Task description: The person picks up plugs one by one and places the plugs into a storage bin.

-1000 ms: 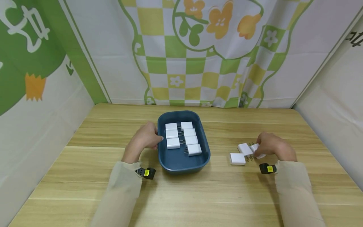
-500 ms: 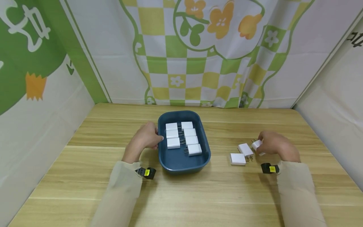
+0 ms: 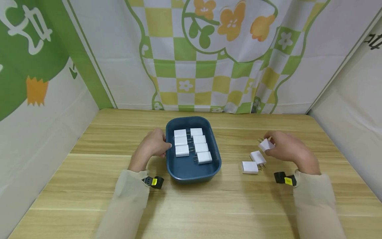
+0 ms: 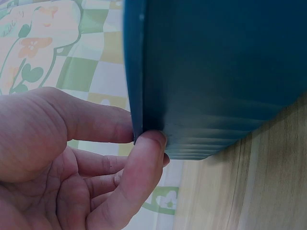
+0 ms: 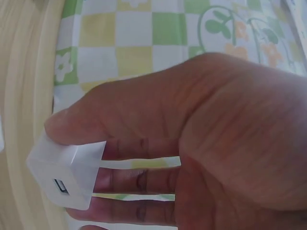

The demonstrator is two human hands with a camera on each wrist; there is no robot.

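My left hand (image 3: 153, 144) pinches the left rim of a dark blue plastic box (image 3: 191, 174) between thumb and fingers, as the left wrist view confirms. Inside the box, white USB charger plugs lie in two columns, their metal prongs pointing inward; one is the nearest charger (image 3: 204, 157) on the right. My right hand (image 3: 287, 147) holds another white USB charger (image 5: 64, 175) between thumb and fingertips, its USB port facing the right wrist camera. In the head view, that charger's prongs point to the upper left. Below it on the table lie two chargers, one tilted (image 3: 258, 157) and one level (image 3: 250, 167).
The wooden table (image 3: 226, 205) reaches back to a checked, flowered curtain (image 3: 194, 66). Fabric walls stand at the left and right sides. A small black camera is strapped to each wrist.
My right hand has drawn one charger away from the other two and lifted it up and slightly left, turning it. The left hand keeps its place on the box.
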